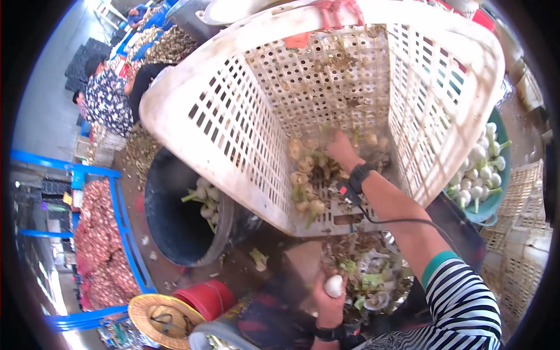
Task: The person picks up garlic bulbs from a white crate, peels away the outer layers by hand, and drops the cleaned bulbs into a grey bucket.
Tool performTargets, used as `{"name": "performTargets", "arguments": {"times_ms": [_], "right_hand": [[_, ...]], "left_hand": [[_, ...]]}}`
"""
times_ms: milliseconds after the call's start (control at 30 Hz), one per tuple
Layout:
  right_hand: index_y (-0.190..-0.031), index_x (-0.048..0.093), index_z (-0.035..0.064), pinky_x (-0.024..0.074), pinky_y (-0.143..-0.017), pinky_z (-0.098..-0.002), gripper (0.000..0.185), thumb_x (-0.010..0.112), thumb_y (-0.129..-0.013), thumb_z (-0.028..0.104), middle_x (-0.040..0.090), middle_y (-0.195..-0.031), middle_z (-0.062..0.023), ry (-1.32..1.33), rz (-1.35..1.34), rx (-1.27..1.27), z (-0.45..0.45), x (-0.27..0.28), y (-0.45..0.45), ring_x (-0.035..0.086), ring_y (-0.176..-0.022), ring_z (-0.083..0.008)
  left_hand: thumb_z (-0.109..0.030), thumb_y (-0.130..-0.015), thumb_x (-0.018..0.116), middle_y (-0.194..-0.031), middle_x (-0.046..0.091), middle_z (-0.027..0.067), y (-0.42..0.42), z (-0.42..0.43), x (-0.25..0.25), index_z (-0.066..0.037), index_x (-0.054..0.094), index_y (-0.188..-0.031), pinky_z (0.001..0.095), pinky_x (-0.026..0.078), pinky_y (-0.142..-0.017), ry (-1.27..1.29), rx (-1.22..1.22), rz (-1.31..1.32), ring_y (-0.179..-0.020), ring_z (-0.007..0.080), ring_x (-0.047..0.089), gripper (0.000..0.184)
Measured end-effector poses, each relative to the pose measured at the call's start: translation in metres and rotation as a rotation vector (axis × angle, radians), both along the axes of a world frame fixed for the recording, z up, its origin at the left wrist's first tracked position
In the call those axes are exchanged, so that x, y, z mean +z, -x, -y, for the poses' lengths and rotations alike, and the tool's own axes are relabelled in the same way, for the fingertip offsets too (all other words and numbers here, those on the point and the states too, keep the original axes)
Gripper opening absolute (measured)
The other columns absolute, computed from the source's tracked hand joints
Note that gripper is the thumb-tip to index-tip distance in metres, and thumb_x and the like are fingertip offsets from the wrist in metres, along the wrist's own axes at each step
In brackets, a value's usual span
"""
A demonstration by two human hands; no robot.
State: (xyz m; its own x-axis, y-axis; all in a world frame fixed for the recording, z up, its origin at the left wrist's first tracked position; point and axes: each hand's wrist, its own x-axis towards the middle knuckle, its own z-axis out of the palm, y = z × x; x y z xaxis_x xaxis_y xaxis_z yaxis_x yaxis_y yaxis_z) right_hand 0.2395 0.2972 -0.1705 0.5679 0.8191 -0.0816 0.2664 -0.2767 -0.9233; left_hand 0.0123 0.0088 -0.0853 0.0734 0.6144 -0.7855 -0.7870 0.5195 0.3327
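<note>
Likely step: picking from plastic crate (175, 114) | left hand (328, 298), near: fingers curled round white bulb (333, 286) | right hand (344, 151), far, among brownish bulbs (302, 165): grip unclear | next needs: secure hold

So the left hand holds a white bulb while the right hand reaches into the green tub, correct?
Not quite: the head view shows the right hand reaching into the large white basket, not the green tub. The left hand does hold a white bulb.
</note>
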Motion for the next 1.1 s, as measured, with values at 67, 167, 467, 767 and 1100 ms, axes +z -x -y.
{"name": "performTargets", "arguments": {"times_ms": [67, 167, 467, 767, 1100], "right_hand": [[-0.103, 0.057, -0.0018, 0.0471, -0.075, -0.0386, 0.037, 0.067, -0.075, 0.019, 0.062, -0.098, -0.0223, 0.084, 0.122, -0.077, -0.008, -0.002, 0.009, 0.060, -0.088, -0.0352], [-0.101, 0.058, -0.0021, 0.0474, -0.076, -0.0369, 0.037, 0.069, -0.074, 0.020, 0.063, -0.093, -0.0209, 0.169, 0.157, 0.070, 0.008, 0.019, 0.009, 0.061, -0.086, -0.0333], [-0.116, 0.053, -0.0030, 0.0459, -0.080, -0.0279, 0.036, 0.061, -0.083, 0.010, 0.064, -0.098, -0.0074, -0.074, -0.682, 0.468, 0.188, 0.175, 0.065, 0.057, -0.090, -0.0126], [-0.116, 0.048, -0.0069, 0.0442, -0.083, -0.0273, 0.048, 0.062, -0.088, 0.029, 0.060, -0.101, -0.0074, -0.079, -0.477, 0.467, 0.267, 0.229, 0.133, 0.052, -0.091, -0.0109], [-0.120, 0.046, -0.0051, 0.0435, -0.083, -0.0295, 0.040, 0.054, -0.089, 0.018, 0.061, -0.099, -0.0139, -0.112, -0.184, 0.836, 0.294, 0.273, 0.122, 0.052, -0.090, -0.0139]], "left_hand": [[-0.020, -0.090, 0.054, -0.083, 0.061, 0.0061, -0.004, -0.005, 0.005, -0.008, 0.055, -0.105, 0.0400, 0.052, -0.073, 0.007, -0.020, -0.039, -0.080, 0.0212, 0.062, 0.020], [-0.021, -0.093, 0.050, -0.088, 0.061, 0.0067, -0.005, -0.011, 0.010, -0.007, 0.053, -0.109, 0.0378, 0.053, -0.072, -0.066, -0.070, -0.062, -0.082, 0.0210, 0.062, 0.022], [0.002, -0.075, 0.062, -0.133, 0.044, 0.0163, -0.015, -0.040, 0.088, 0.001, 0.042, -0.129, 0.0337, 0.039, -0.096, -0.664, -0.283, -0.620, -0.121, 0.0237, 0.044, 0.058], [-0.005, -0.061, 0.078, -0.111, 0.051, 0.0168, 0.011, -0.004, 0.102, 0.001, 0.050, -0.113, 0.0359, 0.047, -0.083, -1.081, -0.066, -1.433, -0.097, 0.0285, 0.056, 0.060], [0.003, -0.056, 0.076, -0.106, 0.053, 0.0126, 0.029, 0.033, 0.142, -0.003, 0.056, -0.113, 0.0357, 0.046, -0.085, -1.092, -0.151, -1.212, -0.098, 0.0277, 0.053, 0.060]]}}
